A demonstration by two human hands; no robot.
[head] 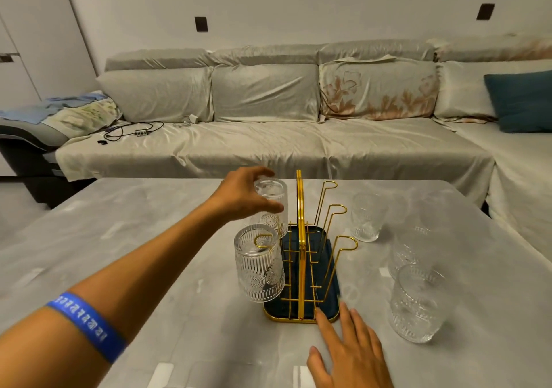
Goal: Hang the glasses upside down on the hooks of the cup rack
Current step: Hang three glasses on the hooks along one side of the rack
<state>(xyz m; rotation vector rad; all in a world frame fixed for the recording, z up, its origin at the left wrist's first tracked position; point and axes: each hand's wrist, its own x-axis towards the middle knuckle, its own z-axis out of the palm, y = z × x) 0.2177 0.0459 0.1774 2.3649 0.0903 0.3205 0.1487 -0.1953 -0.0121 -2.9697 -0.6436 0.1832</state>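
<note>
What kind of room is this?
Probably a living room at home. A long sofa draped in sheets with cushions fills the back wall, and a low grey table sits before it, holding a gold cup rack and glasses.

I am seeing the cup rack (303, 268) occupying table (134, 253) centre, its three bare hooks at 2 o'clock standing open to approach from above. Upright glasses (418, 301) are crowding the 3 o'clock side, and two hung glasses (259, 265) are blocking 9 to 11 o'clock. I am finding open tabletop from 7 to 9 o'clock.
</note>
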